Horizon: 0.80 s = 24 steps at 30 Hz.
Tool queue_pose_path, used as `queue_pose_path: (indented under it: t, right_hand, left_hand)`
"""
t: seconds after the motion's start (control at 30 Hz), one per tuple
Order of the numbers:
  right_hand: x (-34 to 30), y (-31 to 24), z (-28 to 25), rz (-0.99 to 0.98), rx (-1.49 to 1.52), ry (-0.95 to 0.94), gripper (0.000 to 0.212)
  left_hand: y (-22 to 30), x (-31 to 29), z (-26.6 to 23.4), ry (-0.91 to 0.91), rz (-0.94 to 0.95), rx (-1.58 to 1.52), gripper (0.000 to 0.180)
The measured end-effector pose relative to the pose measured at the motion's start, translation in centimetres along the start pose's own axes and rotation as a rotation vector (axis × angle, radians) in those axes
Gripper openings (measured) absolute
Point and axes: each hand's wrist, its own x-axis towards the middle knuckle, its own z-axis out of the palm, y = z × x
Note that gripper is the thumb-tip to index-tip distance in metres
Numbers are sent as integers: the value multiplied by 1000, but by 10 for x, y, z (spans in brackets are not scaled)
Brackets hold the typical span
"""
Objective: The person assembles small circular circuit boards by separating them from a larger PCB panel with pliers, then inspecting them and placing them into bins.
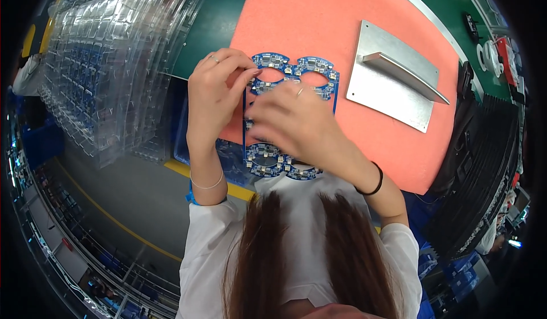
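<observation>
A blue circuit board panel (265, 151) with ring-shaped sections lies partly on the orange mat, its near end reaching past the mat toward my white shirt. At the panel's far left edge, my left hand (216, 88) is closed, thumb and forefinger pinched on the board. Over the panel's middle is my right hand (299, 119), palm down with fingers bent. Motion smears those fingers, so whether they grip anything cannot be made out. The hand hides the panel's central part.
The orange mat (307, 11) covers much of the green table (213, 28). To the right lies a metal plate (390, 85) with an upright fin-like handle. Stacked clear plastic trays (108, 62) holding blue boards stand left. Black stacked trays (478, 171) are at the right.
</observation>
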Motion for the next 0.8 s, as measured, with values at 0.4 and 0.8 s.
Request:
queue_pose_path:
  t: [0.4,0.8]
  right_hand:
    - [15,45,5,78,-275,227,12]
    - [11,39,15,306,127,320,6]
  left_hand:
    - [-2,-8,6,130,129,90,6]
    - [41,-110,-55,-58,-414,430,24]
